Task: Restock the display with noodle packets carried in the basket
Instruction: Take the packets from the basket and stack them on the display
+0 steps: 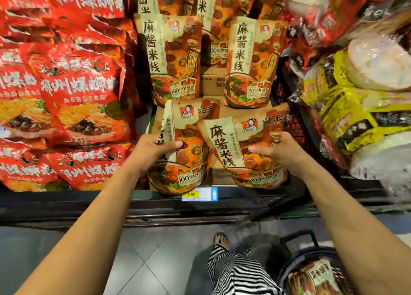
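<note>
Both hands [155, 145] [278, 149] outstretched, each gripping a noodle packet [184, 152] [244, 152].

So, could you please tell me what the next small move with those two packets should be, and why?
Probably stand both upright in the front row, then let go: the left hand grips the left packet and the right hand the right packet, both tilted before the matching upright packets, and the basket holds more.

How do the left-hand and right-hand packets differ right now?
The left-hand packet is creased, its cream title strip folded and partly hidden under the left hand; the right-hand packet faces out flat, title fully readable beside the right hand. The right-hand packet's edge overlaps the left-hand packet. Both share the same orange noodle design.
</note>
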Demonstrator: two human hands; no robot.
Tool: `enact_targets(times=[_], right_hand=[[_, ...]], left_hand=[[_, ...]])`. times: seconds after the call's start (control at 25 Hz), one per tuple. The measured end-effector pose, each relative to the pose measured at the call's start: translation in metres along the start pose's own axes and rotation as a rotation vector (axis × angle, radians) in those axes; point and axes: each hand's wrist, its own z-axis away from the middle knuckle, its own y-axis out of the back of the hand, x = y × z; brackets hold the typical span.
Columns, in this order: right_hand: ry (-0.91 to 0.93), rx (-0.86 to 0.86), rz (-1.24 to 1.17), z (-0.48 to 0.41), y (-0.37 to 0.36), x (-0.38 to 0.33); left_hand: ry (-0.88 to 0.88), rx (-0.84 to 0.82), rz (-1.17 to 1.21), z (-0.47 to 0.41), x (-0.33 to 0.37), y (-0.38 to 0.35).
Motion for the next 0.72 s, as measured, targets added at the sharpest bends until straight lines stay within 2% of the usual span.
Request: enact_targets(times=[0.16,0.4,0.6,0.72], right_hand=[[-0.043,-0.038,0.068,-0.016,-0.008,0.014],[0.025,0.076,-0.067,-0.021,-0.013,0.028],[-0.106,0.043,0.001,0.016,-0.01,0.071],[-0.053,0.253,-0.128,0.028,0.001,0.065]], left_hand=[[-0.016,0.048,0.021,-0.012,-0.007,0.003],[-0.099,0.03,-0.067,-0.02,0.003,-0.006],[-0.079,-0.008,-0.088,-0.019,0.003,-0.005],[-0.09,0.009,-0.071,-0.021,0.004,-0.006]])
